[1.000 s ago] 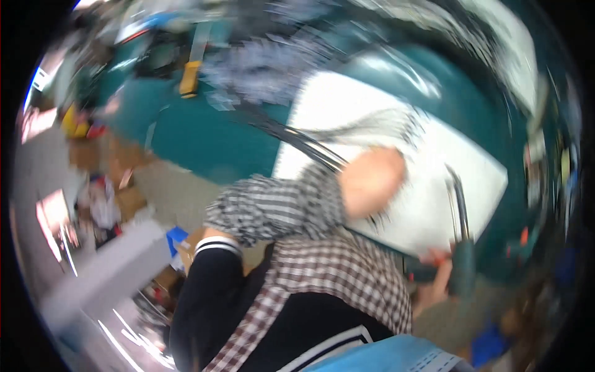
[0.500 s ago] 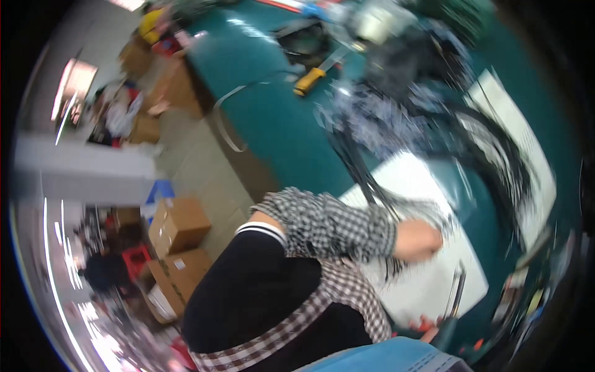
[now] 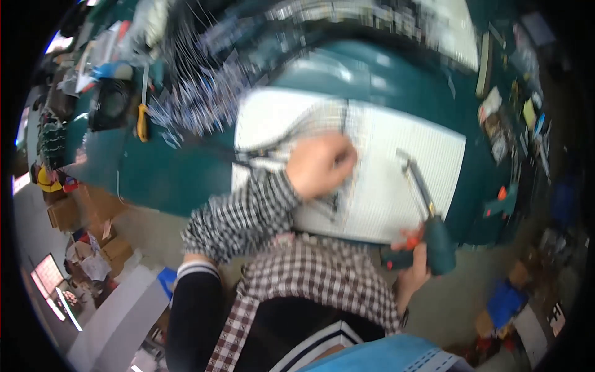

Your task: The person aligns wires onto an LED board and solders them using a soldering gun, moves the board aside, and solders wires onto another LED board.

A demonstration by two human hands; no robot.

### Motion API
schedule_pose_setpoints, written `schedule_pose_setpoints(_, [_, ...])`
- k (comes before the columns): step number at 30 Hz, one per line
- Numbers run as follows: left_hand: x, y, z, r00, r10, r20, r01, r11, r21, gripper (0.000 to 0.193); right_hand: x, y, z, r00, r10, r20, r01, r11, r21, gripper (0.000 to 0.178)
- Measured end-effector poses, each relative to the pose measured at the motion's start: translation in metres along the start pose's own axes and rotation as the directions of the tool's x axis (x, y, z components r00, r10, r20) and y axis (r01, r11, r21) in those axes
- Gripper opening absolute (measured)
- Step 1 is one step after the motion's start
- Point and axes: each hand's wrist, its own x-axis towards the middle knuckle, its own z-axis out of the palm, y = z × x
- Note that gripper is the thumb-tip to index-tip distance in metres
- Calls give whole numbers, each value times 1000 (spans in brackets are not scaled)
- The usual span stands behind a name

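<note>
My left hand (image 3: pixel 319 164) is over the white ribbed board (image 3: pixel 412 139), its fingers curled together. Thin dark cables (image 3: pixel 273 152) run across the board and under that hand; blur hides whether it pinches one. Gripped in my right hand (image 3: pixel 416 266), at the board's near right edge, is a dark green pistol-shaped tool (image 3: pixel 440 248) with red parts. Its long thin metal shaft points up and left over the board, apart from my left hand.
Bundled cables with pale ends (image 3: pixel 204 99) lie at the far left, beside a yellow-handled tool (image 3: pixel 142 123). Another white sheet (image 3: pixel 455 34) is at the back. A green and red tool (image 3: pixel 501 203) lies right. Cardboard boxes (image 3: pixel 62 214) stand off the table's left side.
My view has swung to the right, bringing the whole board and the green tool into sight. The left hand still hovers over the cables; the right hand now shows clearly around the tool.
</note>
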Motion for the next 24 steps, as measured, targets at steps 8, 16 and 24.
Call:
schedule_pose_setpoints(8, [3,15,-11,1000,-1,23,3,998,-67,13,21,-9,11,991,-131,-22,133,988,80,36])
schedule_pose_setpoints(16, [1,0,2,998,-23,59,33,984,-178,9,8,1,2,999,-44,18,43,998,45,41])
schedule_pose_setpoints(24, [8,7,-2,992,-118,54,118,993,-6,11,11,2,5,988,-152,-2,151,984,93,47])
